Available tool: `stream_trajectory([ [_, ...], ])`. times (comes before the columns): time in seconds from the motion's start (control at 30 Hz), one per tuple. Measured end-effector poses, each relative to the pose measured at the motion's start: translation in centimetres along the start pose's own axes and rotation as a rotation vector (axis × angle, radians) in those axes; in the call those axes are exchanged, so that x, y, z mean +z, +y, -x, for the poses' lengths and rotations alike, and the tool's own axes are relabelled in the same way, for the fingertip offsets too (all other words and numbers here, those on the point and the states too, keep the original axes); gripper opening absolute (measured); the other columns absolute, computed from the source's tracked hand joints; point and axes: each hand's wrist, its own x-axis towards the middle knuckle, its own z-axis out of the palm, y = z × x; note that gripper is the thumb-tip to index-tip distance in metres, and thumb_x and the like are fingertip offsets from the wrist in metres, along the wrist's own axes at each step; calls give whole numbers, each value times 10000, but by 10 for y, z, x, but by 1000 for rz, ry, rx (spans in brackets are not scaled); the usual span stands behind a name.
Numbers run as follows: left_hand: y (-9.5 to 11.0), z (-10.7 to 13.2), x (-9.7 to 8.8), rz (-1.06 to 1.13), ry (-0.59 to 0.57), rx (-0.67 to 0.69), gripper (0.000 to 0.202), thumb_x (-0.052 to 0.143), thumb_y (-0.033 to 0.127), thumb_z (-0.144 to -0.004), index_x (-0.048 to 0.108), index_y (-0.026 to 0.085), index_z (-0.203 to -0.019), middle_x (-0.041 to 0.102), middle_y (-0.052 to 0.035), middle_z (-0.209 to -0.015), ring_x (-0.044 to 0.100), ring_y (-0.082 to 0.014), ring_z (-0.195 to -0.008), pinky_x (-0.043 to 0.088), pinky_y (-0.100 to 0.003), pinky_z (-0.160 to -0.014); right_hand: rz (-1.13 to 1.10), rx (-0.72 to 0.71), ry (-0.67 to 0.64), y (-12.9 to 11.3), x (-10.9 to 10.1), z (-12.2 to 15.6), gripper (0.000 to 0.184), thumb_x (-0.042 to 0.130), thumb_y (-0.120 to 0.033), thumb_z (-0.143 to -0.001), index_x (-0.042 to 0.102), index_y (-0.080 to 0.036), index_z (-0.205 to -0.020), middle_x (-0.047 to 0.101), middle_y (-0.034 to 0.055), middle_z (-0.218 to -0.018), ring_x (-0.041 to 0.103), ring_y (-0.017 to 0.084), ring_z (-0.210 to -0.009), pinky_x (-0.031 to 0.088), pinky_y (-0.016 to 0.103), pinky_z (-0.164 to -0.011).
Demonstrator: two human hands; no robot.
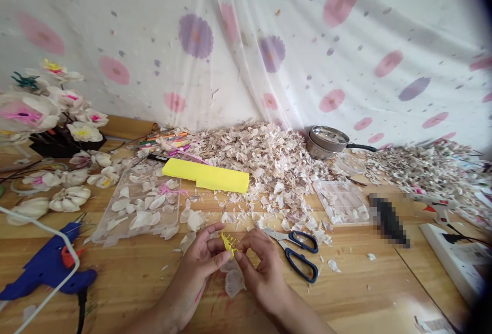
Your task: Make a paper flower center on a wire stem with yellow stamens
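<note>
Overall, with clock positions taken from the hands, the wooden tabletop [357, 293] spans the working area. A heap of dried petals [249, 154] stands at twelve to one o'clock, a blue glue gun [49, 267] at nine, a folded yellow paper sheet [215, 176] at eleven. Left hand [203, 259]: thumb and forefinger pinched on the yellow fringed strip [227, 241]. Right hand [261, 259]: thumb and forefinger closed at its lower end. Dark-blue-handled scissors [302, 256] lie at three; a translucent petal [234, 284] shows at six. Handling: the strip is presumably light, soft and easily torn; grip the uncut base, clear of the tines. Visibility: fingertips hide the strip's lower end; whether the petal is held or lying loose cannot be determined. A dark object [388, 221] beyond the scissors is pixelated.
</note>
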Motion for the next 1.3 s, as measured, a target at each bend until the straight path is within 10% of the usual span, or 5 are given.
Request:
stream_trajectory([
  [1.3,1,0,-2,-251,92,164,524,737,354,-709,479,199,-1138,652,-17,-772,565,-162,-731,444,-247,-672,8,34,-42,-1,4,1,254,468,-294,-922,563,-187,-713,564,19,-684,513,162,-682,378,283,-637],
])
